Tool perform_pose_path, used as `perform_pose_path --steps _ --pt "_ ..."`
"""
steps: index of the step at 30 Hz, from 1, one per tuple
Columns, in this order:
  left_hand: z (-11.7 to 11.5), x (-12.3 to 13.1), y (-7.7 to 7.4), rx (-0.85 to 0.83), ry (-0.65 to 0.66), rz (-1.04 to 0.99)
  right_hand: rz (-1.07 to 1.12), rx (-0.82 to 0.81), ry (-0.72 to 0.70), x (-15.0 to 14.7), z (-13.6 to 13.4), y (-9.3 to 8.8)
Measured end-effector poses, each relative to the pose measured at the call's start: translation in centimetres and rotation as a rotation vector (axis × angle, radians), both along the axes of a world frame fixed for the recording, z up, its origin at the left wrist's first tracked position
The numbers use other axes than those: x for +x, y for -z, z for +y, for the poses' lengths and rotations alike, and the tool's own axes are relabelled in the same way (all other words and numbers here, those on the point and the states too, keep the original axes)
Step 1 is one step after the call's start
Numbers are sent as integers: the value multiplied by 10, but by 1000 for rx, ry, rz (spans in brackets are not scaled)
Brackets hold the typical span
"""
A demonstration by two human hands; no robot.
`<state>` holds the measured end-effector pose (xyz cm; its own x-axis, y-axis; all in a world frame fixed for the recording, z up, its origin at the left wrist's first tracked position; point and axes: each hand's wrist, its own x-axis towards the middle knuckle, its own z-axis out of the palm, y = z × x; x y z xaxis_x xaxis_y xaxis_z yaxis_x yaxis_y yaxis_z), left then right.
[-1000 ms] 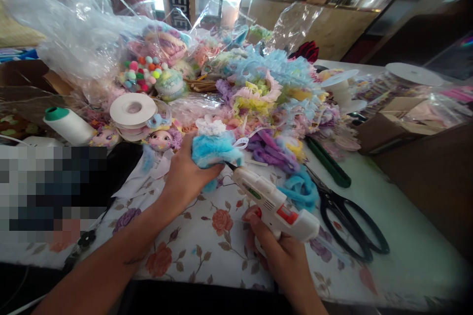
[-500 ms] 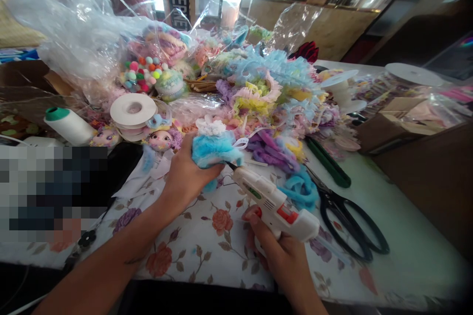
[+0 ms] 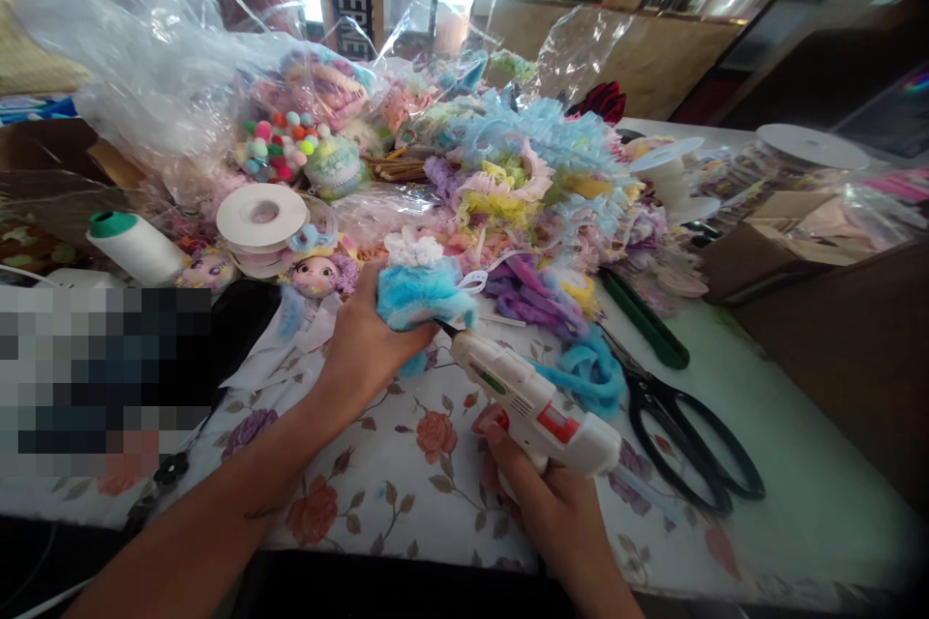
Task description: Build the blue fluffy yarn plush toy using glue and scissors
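My left hand [image 3: 367,338] is closed round a fluffy blue and white ornament [image 3: 421,288], held just above the flowered tablecloth [image 3: 406,474]. My right hand [image 3: 555,503] grips a white glue gun [image 3: 533,397] by its handle, one finger on the trigger. The gun's dark nozzle points up and left and touches the underside of the blue ornament. A loose blue fluffy strip [image 3: 591,372] lies just behind the gun.
Black-handled scissors [image 3: 682,435] and a green-handled tool [image 3: 643,319] lie right of the gun. A heap of pastel ruffles [image 3: 523,174], pompoms in plastic bags [image 3: 272,145], a doll head [image 3: 315,273], a ribbon roll [image 3: 261,218] and a thread spool [image 3: 134,247] crowd the back.
The glue gun has shifted slightly left and down, its nozzle now closer under the blue ornament. My left hand has stayed still.
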<state>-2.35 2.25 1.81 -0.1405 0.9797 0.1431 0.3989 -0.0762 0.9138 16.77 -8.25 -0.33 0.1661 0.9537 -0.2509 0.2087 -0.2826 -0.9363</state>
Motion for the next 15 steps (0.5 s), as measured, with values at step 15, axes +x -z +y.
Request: perform_pose_path --steps 15 --pt "5 -2 0 -28 11 -82 60 -27 35 1 2 -2"
